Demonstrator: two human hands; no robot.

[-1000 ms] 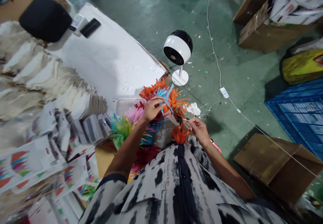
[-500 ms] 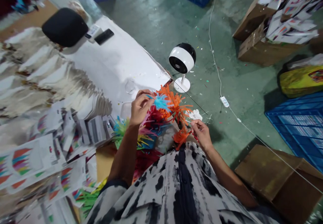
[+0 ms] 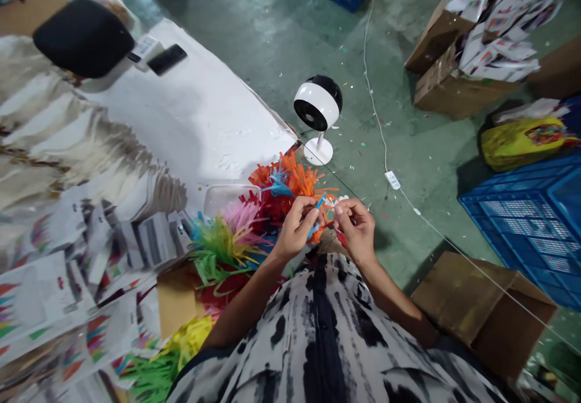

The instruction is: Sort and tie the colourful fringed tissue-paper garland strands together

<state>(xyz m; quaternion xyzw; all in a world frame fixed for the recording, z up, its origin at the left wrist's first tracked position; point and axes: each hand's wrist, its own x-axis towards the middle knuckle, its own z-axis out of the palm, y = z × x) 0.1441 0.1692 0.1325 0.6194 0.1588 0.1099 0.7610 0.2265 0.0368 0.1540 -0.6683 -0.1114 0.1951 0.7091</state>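
Note:
My left hand (image 3: 296,226) is closed in a pinch on a blue fringed paper piece (image 3: 318,207). My right hand (image 3: 356,229) sits close beside it, fingers pinched on a thin stick with an orange fringed piece under it; the two hands almost touch. Just beyond them lies a heap of fringed paper pieces (image 3: 281,188) in orange, red, pink and green, spilling over the table's near edge. A clear plastic tray (image 3: 222,196) lies behind the heap.
White table (image 3: 190,112) with a black pouch (image 3: 84,37) and a phone (image 3: 166,58). Stacks of printed cards (image 3: 68,252) at left. On the green floor: small white fan (image 3: 316,105), a cable with a switch (image 3: 391,179), cardboard boxes (image 3: 481,312), blue crate (image 3: 521,221).
My left hand lifted a blue fringed piece out of the heap and brought it right, next to my right hand. My right hand stayed roughly where it was.

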